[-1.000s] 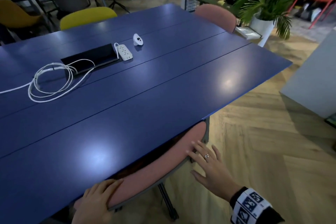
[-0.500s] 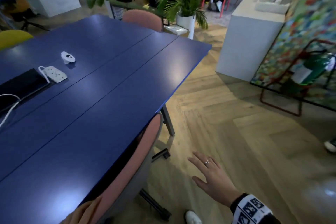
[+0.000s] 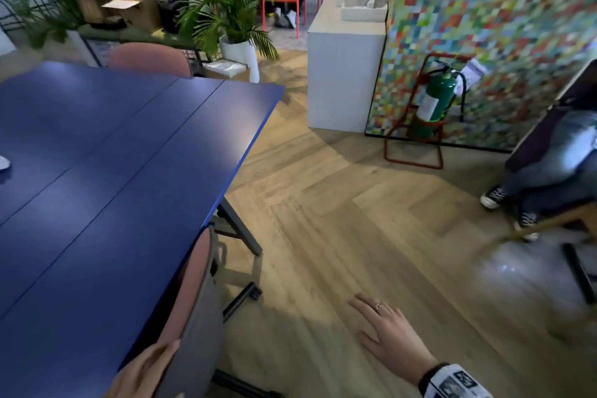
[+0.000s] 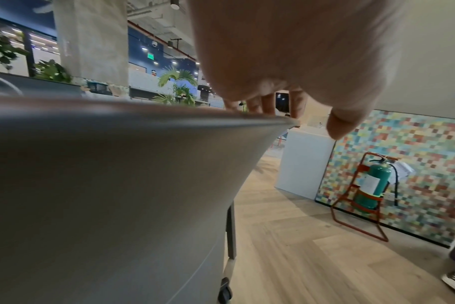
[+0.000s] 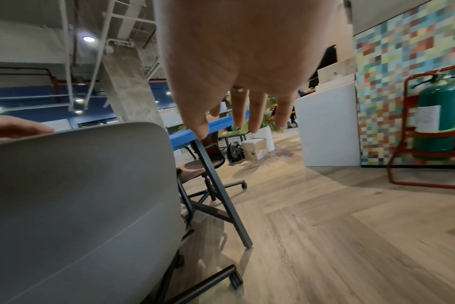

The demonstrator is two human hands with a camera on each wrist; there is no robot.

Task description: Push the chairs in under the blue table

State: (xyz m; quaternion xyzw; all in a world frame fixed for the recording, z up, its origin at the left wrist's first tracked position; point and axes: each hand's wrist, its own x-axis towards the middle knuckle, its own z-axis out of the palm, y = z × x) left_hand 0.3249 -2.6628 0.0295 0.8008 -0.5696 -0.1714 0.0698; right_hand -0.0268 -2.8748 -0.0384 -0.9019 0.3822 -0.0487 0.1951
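While the left hand point(image 3: 145, 368) rests its straight fingers on the pink chair point(image 3: 190, 294), already under the blue table point(image 3: 129, 171), the right hand point(image 3: 387, 333) hangs open and empty; beyond its fingertips waits the next chair point(image 3: 150, 60), which probably needs walking to.

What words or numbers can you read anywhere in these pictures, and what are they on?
None can be read.
White label on the green fire extinguisher: print too small and blurred.
Paper tag hanging by the extinguisher: blurred.
Green lit sign on the far wall: too small to read.
Patterned wristband on the right hand: black and white squares, no letters.
Cardboard box near the white plant pot: marks too small.
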